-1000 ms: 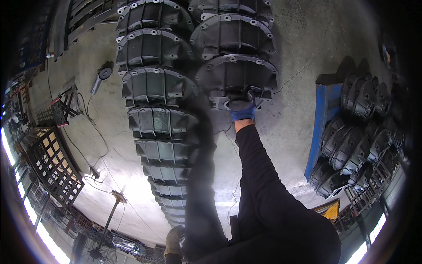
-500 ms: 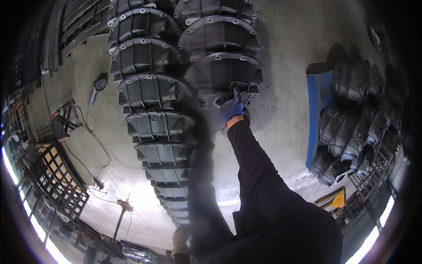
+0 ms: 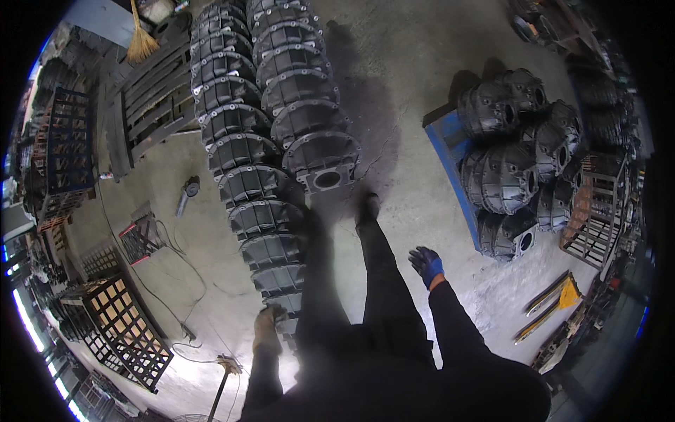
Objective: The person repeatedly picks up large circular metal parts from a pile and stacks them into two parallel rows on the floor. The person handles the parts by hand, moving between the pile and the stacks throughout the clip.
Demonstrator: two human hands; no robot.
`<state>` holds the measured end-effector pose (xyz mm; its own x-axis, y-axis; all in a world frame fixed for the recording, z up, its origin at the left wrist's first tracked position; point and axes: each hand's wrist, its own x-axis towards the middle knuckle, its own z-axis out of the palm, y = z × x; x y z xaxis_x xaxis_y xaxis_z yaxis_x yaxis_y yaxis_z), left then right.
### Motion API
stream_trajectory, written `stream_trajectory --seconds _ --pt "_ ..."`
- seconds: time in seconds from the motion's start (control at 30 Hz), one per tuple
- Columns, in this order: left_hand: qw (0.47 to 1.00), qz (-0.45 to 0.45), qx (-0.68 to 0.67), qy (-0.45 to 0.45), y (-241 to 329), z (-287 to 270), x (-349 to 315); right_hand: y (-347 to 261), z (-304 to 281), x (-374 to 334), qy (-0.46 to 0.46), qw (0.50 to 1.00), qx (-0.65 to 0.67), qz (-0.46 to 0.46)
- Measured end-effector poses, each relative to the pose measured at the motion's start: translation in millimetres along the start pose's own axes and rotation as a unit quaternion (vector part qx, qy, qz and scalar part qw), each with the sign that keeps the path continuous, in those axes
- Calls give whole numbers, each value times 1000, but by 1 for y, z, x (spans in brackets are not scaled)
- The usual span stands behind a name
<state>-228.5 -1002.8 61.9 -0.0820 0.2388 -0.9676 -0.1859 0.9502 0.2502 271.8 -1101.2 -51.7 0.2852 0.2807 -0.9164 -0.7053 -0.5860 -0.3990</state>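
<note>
Castings (image 3: 281, 133), dark grey and round with ribs, are laid in two long rows on the concrete floor (image 3: 415, 105). The end casting (image 3: 323, 158) of the right row is seen just ahead of a black shoe (image 3: 367, 208). Nothing is held in the right hand (image 3: 426, 264); it is in a blue glove, lifted free in the air with the fingers spread. The left hand (image 3: 267, 327), in a brown glove, is hung low beside the left row, and whether it is closed cannot be told. More castings are piled on a blue pallet (image 3: 450, 165) to the right.
</note>
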Motion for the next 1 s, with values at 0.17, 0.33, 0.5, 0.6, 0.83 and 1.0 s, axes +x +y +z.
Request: stream_trajectory --seconds 0.17,0.33,0.5,0.6,0.83,1.0 --pt "986 137 91 -39 39 30 1 28 -92 -56 55 993 -71 71" --pt "961 194 194 -27 26 51 32 45 -151 -53 52 990 -101 84" --pt "893 250 375 1 -30 66 33 40 -190 -76 -5 999 -33 0" --pt "947 135 290 -19 -58 78 28 45 -226 -99 -5 997 51 -56" --pt "631 306 711 -45 -47 121 53 95 -299 -119 133 948 287 26" --pt "487 338 784 -181 -2 189 50 133 -306 -118 145 948 275 63"
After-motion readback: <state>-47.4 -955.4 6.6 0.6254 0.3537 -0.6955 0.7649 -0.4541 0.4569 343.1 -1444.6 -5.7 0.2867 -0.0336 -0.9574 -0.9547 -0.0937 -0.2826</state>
